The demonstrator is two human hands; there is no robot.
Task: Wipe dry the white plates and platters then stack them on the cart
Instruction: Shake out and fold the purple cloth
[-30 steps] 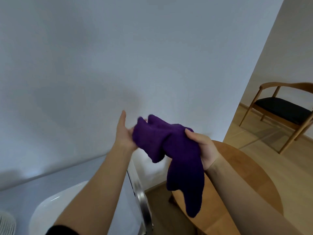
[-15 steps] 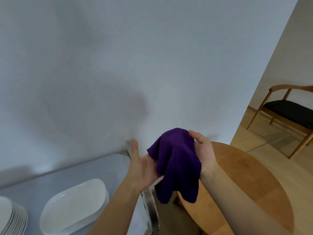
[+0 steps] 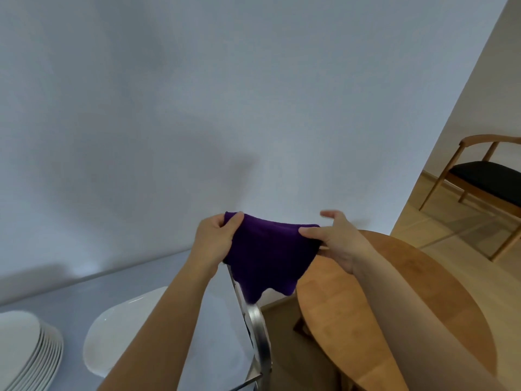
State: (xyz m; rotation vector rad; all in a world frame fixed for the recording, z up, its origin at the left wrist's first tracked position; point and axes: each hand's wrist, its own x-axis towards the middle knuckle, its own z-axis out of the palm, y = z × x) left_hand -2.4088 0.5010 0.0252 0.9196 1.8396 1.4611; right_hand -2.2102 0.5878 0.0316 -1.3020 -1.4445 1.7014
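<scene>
Nearest, at lower left: a stack of white plates point(image 3: 26, 354) on the pale grey cart point(image 3: 76, 292), rims fanned toward the right. Just right of it, a white oval platter point(image 3: 118, 331), long axis running from near left to far right, partly hidden under the left forearm. At the cart's right edge, a shiny metal rail point(image 3: 258, 334) climbing away toward the wall. To the right, across a narrow gap, a round wooden counter point(image 3: 346, 314), with the right forearm passing above it. Higher up, held in the air over that gap: a purple cloth point(image 3: 267, 255), stretched sideways between both hands, top edge roughly level, lower edge hanging in loose points. Left hand point(image 3: 215, 235) gripping the cloth's left corner, fingers curled round it. Right hand point(image 3: 337, 239) pinching the right corner under the thumb, remaining fingers spread loosely beyond. Behind, a plain pale wall point(image 3: 197, 108) filling most of the view. Far right, past the wall's corner, a light wood floor point(image 3: 439, 230) and a wooden chair point(image 3: 485, 182) with a dark seat.
</scene>
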